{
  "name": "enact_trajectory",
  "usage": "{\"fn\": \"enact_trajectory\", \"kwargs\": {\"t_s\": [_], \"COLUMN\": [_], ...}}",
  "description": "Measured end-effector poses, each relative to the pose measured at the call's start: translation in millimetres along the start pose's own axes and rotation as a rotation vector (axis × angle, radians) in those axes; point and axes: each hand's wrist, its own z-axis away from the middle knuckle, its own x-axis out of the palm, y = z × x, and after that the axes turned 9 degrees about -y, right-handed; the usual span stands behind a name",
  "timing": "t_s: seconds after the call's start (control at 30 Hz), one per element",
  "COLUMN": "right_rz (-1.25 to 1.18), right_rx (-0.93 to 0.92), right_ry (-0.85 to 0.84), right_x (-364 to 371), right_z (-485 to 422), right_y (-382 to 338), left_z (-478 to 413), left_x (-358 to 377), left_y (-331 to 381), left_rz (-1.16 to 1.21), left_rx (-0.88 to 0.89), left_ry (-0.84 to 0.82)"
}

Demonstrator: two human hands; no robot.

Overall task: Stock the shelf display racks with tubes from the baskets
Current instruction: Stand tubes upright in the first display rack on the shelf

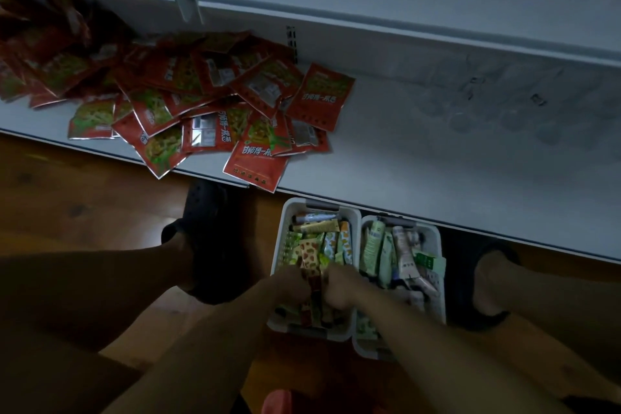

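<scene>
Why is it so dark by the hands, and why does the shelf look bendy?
Head view: dim light; the left hand, right hand and the tubes they grip sit in shadow. The white shelf is brightest. The wide-angle lens bows its edge; the top looks blurry.

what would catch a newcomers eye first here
The loose heap of red snack packets sprawled over the left of the white shelf, a few overhanging its front edge. Below, on the wooden floor, the left hand and the right hand both reach into the left basket, gripping a bunch of patterned tubes, with the right basket of pale tubes beside it.
</scene>
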Motion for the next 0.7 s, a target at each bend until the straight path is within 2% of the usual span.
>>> {"fn": "enact_trajectory", "kwargs": {"t_s": [0.13,0.3,0.4,0.53,0.7], "right_rz": [-0.023,-0.159,-0.190,-0.283,-0.319], "right_rx": [0.015,-0.011,0.005,-0.020,-0.106], "right_ry": [0.008,-0.083,-0.053,0.087,0.219], "right_x": [-6.4,-10.3,-13.8,-17.3,-25.6], "right_z": [0.7,-2.7,0.4,-0.1,7.2], "right_y": [-2.2,4.0,7.0,13.5,10.8], "left_z": [-3.7,-0.7,4.0,14.1,18.1], "left_x": [2.0,0.7,-4.9,-18.2,-29.1], "left_y": [1.1,-2.0,-5.1,-4.7,-13.9], "left_rz": [0.028,0.059,0.102,0.331,0.772], "left_rx": [-0.040,-0.021,0.000,0.068,0.095], "left_ry": [0.068,0.208,0.305,0.502,0.679]}}
